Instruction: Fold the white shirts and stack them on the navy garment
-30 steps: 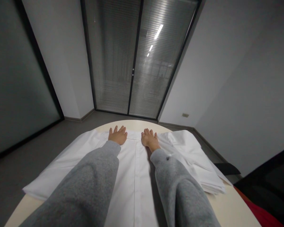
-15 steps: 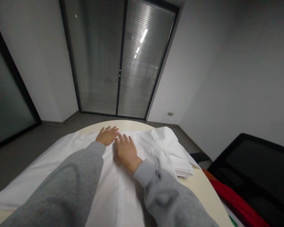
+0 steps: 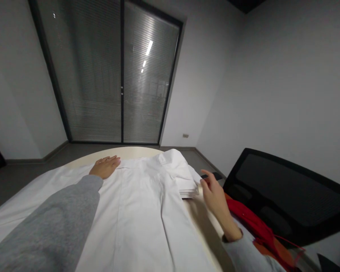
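Observation:
A white garment (image 3: pixel 138 211), which looks like a coat or long shirt, lies spread over the round table, with its front seam running toward me. My left hand (image 3: pixel 105 167) rests palm down on its far left part, fingers stretched out. Off the table's right side, my right hand (image 3: pixel 215 196) is lifted, holding nothing that shows, its thumb and index finger apart. Just left of it is a thick bunched and layered part of white cloth (image 3: pixel 184 177). Whether that belongs to the same garment I cannot tell.
The pale round tabletop (image 3: pixel 124 152) shows at the far edge and on the right. A black mesh chair (image 3: pixel 283 189) stands close on the right, with red cloth (image 3: pixel 249 217) and orange cloth on it. Beyond the table are glass doors (image 3: pixel 121 113) with blinds.
My right hand has left the cloth's middle and moved right, past the layered part. My left hand still lies flat on the garment. The view has turned to the right.

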